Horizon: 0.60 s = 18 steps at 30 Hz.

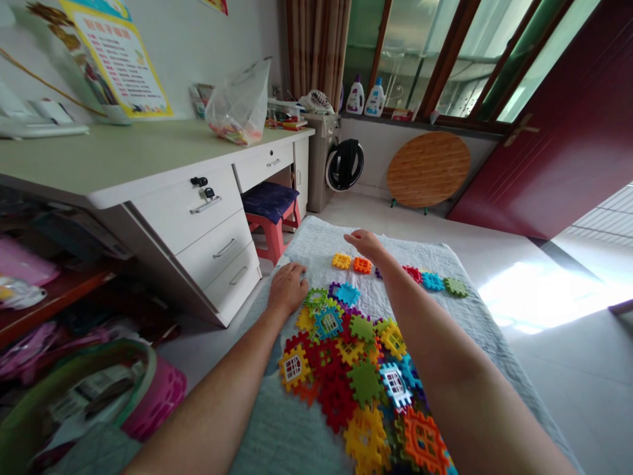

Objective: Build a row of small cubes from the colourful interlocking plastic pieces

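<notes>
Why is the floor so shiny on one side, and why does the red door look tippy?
Head view: strong light, perhaps daylight, glares white off the pale grey tiled floor at right; head view: the dark red door leans, likely from camera tilt and a wide lens; head view: the pile of colourful square plastic blocks looks crisper than the pink-and-green round basket.

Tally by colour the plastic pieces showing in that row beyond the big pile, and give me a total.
Yellow piece: 1
Orange piece: 1
Purple piece, mostly hidden by the right forearm: 1
Red piece: 1
Blue piece: 1
Green piece: 1
Total showing: 6
</notes>
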Motion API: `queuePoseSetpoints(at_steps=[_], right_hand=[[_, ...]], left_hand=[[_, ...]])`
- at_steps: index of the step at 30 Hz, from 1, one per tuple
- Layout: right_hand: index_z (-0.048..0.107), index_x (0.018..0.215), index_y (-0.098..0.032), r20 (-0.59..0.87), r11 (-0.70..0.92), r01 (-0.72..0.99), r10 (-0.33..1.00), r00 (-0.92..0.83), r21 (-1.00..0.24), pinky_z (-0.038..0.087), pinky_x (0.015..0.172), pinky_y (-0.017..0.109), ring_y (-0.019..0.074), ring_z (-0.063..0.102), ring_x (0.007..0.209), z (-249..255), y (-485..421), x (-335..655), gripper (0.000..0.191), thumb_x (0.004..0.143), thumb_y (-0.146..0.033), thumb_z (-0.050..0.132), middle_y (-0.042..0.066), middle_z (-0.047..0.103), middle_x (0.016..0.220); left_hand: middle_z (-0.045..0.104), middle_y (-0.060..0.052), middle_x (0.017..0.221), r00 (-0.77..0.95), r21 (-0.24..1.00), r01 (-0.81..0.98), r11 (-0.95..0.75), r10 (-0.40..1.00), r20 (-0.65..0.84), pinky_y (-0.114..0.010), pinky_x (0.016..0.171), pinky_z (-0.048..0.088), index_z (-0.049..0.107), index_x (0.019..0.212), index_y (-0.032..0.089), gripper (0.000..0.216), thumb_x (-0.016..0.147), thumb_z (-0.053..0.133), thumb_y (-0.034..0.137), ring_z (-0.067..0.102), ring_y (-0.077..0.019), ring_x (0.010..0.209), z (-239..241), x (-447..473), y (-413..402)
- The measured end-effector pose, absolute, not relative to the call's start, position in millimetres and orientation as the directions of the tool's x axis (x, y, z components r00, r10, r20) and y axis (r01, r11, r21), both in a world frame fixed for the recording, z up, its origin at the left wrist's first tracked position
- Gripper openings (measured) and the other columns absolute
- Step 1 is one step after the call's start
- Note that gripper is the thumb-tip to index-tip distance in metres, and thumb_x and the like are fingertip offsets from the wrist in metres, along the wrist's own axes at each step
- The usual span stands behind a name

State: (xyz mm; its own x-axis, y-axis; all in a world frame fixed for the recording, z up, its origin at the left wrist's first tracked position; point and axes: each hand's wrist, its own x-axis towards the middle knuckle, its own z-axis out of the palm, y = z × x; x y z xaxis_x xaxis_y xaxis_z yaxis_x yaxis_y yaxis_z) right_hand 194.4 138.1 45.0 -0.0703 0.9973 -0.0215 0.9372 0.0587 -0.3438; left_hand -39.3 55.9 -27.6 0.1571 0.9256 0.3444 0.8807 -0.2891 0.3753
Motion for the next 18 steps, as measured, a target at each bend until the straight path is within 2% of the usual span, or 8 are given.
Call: queuePoseSetpoints(at_steps=[2,5,7,11,18], right_hand=[[0.066,0.111,-0.016,-0.027,0.067,0.944,0.996,-0.080,-0.324,0.039,0.074,0.030,0.0228,0.057,0.092,46,138,196,0.052,0.090,-0.056,0.041,0.009,0.066,0.104],[0.065,0.114,-0.019,-0.063,0.136,0.972,0.987,-0.151,-0.192,0.039,0.081,0.035,0.0295,0.053,0.104,37,132,189,0.056,0.074,-0.058,0.063,0.011,0.063,0.115],[0.066,0.111,-0.020,-0.091,0.170,0.977,0.979,-0.182,-0.127,0.039,0.084,0.039,0.0332,0.050,0.108,28,127,182,0.056,0.068,-0.056,0.069,0.013,0.061,0.116],[0.066,0.109,-0.020,-0.093,0.178,0.977,0.977,-0.190,-0.117,0.039,0.085,0.041,0.0331,0.050,0.106,19,125,176,0.051,0.067,-0.047,0.070,0.014,0.060,0.114],[0.064,0.115,-0.021,-0.120,0.201,0.972,0.969,-0.216,-0.123,0.039,0.087,0.043,0.0340,0.049,0.109,22,127,176,0.052,0.070,-0.046,0.070,0.014,0.058,0.117]], left_hand=[[0.065,-0.009,0.107,0.156,0.375,0.881,-0.288,0.926,0.344,-0.037,0.100,0.042,0.063,0.101,0.020,0.025,0.079,0.052,0.021,0.057,-0.0249,0.107,-27,-39,56],[0.065,-0.008,0.108,0.151,0.380,0.881,-0.282,0.929,0.338,-0.037,0.100,0.042,0.063,0.101,0.021,0.025,0.079,0.052,0.021,0.057,-0.0242,0.108,-27,-39,56],[0.065,-0.008,0.110,0.158,0.378,0.880,-0.286,0.928,0.336,-0.036,0.100,0.042,0.063,0.102,0.021,0.026,0.079,0.052,0.021,0.057,-0.0237,0.108,-27,-40,56],[0.065,-0.008,0.111,0.170,0.375,0.878,-0.298,0.926,0.337,-0.036,0.100,0.042,0.064,0.103,0.020,0.027,0.078,0.052,0.020,0.057,-0.0238,0.109,-27,-41,57],[0.065,-0.008,0.111,0.164,0.376,0.879,-0.293,0.927,0.337,-0.036,0.100,0.042,0.064,0.103,0.020,0.027,0.079,0.051,0.020,0.057,-0.0240,0.109,-26,-40,56]])
